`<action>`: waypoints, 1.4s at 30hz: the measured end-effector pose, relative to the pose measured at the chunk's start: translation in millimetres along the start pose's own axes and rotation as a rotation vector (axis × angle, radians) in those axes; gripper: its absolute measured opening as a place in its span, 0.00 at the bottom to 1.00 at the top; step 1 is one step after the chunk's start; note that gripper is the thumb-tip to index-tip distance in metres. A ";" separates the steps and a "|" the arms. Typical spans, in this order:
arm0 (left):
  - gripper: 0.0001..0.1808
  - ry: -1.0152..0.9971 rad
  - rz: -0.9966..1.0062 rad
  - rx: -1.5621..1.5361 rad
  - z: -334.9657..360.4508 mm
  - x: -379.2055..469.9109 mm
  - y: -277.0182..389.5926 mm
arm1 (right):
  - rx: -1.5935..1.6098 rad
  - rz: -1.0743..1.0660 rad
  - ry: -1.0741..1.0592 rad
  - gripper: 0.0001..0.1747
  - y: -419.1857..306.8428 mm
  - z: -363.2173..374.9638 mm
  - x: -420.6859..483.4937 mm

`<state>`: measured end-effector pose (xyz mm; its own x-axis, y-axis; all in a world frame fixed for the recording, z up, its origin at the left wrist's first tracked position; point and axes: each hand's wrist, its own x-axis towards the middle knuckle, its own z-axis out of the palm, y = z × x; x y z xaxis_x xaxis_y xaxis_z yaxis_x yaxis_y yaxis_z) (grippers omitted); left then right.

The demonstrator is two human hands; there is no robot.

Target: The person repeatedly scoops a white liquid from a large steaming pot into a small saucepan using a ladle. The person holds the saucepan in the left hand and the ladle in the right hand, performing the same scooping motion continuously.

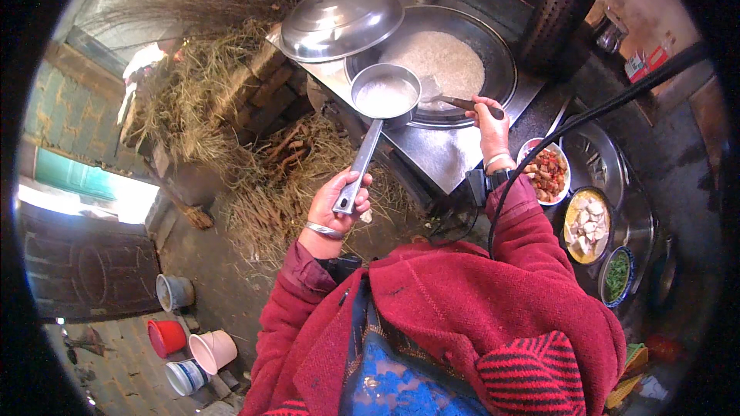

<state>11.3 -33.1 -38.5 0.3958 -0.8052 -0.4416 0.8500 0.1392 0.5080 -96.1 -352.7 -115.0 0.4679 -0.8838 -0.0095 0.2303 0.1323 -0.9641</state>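
Observation:
My left hand [336,203] grips the handle of a metal dipper [370,147]. Cloudy whitish liquid [386,95] lies in its bowl, held over the near-left rim of a large wok [504,58]. In the wok is a broad heap of pale grains that look like rice [442,58]. My right hand [491,130] holds the dark handle of a spatula [457,102], whose blade rests in the near part of the grains. A domed metal lid [341,26] sits to the left, overlapping the wok's rim.
Right of the stove stand bowls of red-flecked chunks [544,176], pale pieces [587,225] and chopped greens [617,274]. A black cable [607,107] crosses beside my right arm. Straw and firewood [289,156] lie left of the stove; several buckets [213,352] stand lower left.

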 end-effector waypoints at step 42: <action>0.09 -0.005 -0.037 -0.046 -11.0 8.5 -2.8 | 0.150 -0.204 -0.164 0.07 -146.0 57.6 -46.4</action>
<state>16.1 -34.0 -51.8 0.3617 -0.8133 -0.4558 0.8792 0.1350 0.4569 -102.3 -305.2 41.5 0.5278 -0.8163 0.2349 0.4511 0.0351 -0.8918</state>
